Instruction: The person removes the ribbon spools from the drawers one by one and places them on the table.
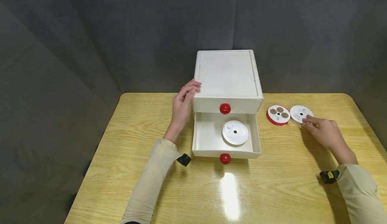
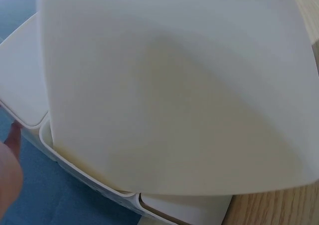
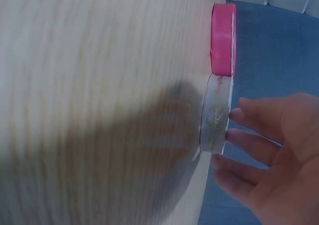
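Observation:
A white two-drawer box (image 1: 226, 72) with red knobs stands on the table. Fingers of my left hand (image 1: 181, 104) rest on its top left edge, near the front; in the left wrist view only part of that hand shows at the edge. The lower drawer (image 1: 208, 133) is pulled out, and a white ribbon spool (image 1: 235, 132) lies in it. At the right, my right hand (image 1: 326, 132) touches a second spool (image 1: 297, 111), wound with pale, gold-patterned ribbon (image 3: 215, 117), its fingers spread at the near edge. Beside that spool lies a pink-red ribbon spool (image 1: 278, 115).
The wooden table (image 1: 136, 143) has its back edge near a dark grey cloth (image 1: 151, 42). The upper drawer (image 1: 208, 105) is pushed in. The open drawer's front juts toward the near side of the table.

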The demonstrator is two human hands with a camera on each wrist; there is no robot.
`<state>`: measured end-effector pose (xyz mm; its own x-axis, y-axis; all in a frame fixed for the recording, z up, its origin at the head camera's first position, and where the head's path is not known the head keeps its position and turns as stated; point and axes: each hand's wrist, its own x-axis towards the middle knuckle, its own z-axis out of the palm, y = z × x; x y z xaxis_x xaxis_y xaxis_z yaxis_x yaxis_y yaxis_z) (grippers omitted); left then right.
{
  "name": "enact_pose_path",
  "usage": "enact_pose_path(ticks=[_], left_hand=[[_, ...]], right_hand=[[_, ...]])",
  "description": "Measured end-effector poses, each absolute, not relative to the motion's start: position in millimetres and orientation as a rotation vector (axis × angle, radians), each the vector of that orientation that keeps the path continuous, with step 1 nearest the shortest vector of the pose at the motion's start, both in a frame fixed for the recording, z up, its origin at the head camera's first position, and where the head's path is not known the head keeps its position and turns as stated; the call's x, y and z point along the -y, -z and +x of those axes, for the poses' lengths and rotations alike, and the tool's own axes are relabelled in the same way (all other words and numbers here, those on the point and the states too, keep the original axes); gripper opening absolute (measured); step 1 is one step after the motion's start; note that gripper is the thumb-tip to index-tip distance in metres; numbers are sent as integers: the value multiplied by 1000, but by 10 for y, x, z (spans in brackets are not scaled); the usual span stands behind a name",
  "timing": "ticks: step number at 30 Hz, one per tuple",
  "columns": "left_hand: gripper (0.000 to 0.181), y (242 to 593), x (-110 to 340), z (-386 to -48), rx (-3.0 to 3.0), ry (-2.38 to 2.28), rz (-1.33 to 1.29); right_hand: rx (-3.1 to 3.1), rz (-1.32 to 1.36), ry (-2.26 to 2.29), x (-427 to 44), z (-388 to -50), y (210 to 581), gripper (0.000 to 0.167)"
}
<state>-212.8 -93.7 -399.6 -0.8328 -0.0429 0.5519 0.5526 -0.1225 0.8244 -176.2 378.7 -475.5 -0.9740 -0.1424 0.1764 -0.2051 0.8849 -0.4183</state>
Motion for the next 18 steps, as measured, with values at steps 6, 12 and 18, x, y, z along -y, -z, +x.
enact_pose_path(ticks=[6,12,18], left_hand=[[22,3995,938,-2128,1747,2015,-573],[22,4010,940,-2133,1745,2018,-578],[23,4002,943,-2132,1742,2015,-581]], right_hand=[[2934,286,-664,-3714,-1742,4650,33],[2757,395,-695,-3348,-1611,4339,24],[2488,620,-709,-2808,-1405,3919,24]])
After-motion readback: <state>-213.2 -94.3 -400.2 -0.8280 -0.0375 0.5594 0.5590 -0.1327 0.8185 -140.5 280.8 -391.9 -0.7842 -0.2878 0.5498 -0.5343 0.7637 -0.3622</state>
